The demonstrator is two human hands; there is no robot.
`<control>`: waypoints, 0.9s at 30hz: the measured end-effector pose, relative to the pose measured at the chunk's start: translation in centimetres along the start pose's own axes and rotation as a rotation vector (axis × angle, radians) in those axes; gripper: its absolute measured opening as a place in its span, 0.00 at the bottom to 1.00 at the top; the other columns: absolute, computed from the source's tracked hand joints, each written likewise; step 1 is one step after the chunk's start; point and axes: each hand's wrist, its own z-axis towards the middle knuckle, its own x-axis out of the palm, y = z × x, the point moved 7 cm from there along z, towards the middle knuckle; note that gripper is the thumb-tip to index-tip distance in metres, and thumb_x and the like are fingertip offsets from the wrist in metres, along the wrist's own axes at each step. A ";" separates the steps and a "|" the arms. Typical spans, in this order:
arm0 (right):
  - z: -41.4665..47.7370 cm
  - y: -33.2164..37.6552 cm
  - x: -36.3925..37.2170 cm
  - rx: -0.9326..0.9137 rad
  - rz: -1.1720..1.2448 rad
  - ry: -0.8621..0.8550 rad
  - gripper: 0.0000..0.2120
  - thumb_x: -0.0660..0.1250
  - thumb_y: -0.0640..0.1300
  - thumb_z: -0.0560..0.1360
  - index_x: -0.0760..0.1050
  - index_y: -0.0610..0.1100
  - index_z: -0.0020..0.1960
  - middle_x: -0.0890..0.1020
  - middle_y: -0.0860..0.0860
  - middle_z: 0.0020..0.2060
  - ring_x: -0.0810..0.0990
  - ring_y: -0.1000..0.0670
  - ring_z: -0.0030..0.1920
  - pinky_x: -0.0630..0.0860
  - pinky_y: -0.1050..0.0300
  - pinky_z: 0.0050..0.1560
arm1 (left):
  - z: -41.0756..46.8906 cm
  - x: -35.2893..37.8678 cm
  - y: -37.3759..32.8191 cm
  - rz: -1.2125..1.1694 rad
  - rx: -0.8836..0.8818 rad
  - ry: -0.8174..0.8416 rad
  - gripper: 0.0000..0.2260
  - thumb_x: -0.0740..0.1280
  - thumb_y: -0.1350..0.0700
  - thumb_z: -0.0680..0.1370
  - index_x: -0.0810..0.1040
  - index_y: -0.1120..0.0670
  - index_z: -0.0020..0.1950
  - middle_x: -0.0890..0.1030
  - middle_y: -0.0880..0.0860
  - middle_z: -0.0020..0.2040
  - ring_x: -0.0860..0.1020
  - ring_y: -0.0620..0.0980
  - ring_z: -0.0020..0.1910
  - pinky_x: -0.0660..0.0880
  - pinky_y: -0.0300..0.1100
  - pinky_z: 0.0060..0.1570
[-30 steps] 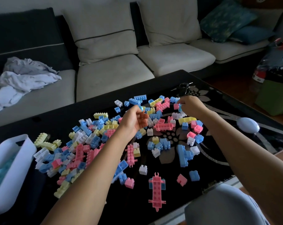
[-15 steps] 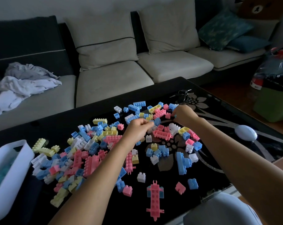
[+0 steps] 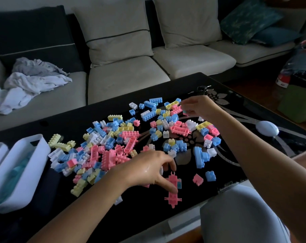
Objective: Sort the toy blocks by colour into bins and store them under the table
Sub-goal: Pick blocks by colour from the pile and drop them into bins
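Pink, blue, yellow and white toy blocks [image 3: 111, 153] lay heaped across the middle of a black glass coffee table [image 3: 64, 123] with a pale flower pattern. At lower centre the left hand [image 3: 148, 172] hovered with fingers spread, its thumb touching a long pink block [image 3: 173, 195] near the table's front edge. Toward the upper right of the pile, the right hand [image 3: 201, 106] had its fingertips drawn together, pinching a small block [image 3: 185, 112]. A white bin [image 3: 34, 155] holding light blue pieces stood at the left edge, just beside the heap. An oval white object [image 3: 267, 128] rested at the right. Behind ran a beige sofa [image 3: 124, 81] with crumpled cloths [image 3: 31, 81] at upper left and a teal cushion [image 3: 250, 20] at upper right.
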 end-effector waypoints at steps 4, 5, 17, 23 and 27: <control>-2.9 -0.3 3.7 0.171 0.592 0.280 0.05 0.66 0.38 0.75 0.77 0.39 0.50 0.79 0.46 0.44 0.79 0.54 0.41 0.80 0.63 0.43 | 0.2 1.1 -0.1 -0.019 0.030 -0.036 0.20 0.74 0.41 0.68 0.76 0.46 0.56 0.77 0.45 0.52 0.75 0.44 0.51 0.75 0.44 0.52; -3.4 -0.5 4.1 0.221 0.715 0.303 0.08 0.70 0.38 0.72 0.78 0.39 0.50 0.79 0.46 0.44 0.79 0.54 0.41 0.80 0.63 0.42 | 0.3 0.8 0.3 -0.060 0.015 -0.071 0.19 0.74 0.42 0.68 0.77 0.47 0.55 0.78 0.45 0.51 0.76 0.44 0.49 0.75 0.42 0.50; -7.1 -1.5 5.1 0.430 1.257 0.218 0.08 0.60 0.36 0.77 0.74 0.35 0.53 0.77 0.37 0.49 0.81 0.47 0.44 0.82 0.58 0.40 | -1.1 -3.6 6.7 -0.531 -0.101 -0.327 0.08 0.68 0.61 0.76 0.78 0.48 0.48 0.82 0.46 0.46 0.80 0.42 0.47 0.76 0.35 0.49; -8.5 -1.0 8.0 0.349 0.744 0.333 0.08 0.58 0.37 0.79 0.74 0.35 0.52 0.75 0.48 0.36 0.74 0.55 0.32 0.75 0.65 0.29 | -2.1 -3.0 9.3 -0.962 -0.109 -0.329 0.12 0.62 0.68 0.77 0.77 0.52 0.54 0.83 0.50 0.38 0.74 0.42 0.28 0.70 0.33 0.25; -10.6 1.7 10.4 -0.006 0.074 0.417 0.08 0.62 0.44 0.79 0.79 0.45 0.53 0.71 0.57 0.28 0.66 0.58 0.27 0.64 0.67 0.27 | -1.6 -2.0 10.3 -1.202 -0.040 -0.319 0.14 0.58 0.69 0.78 0.75 0.55 0.58 0.78 0.51 0.33 0.70 0.44 0.27 0.66 0.35 0.27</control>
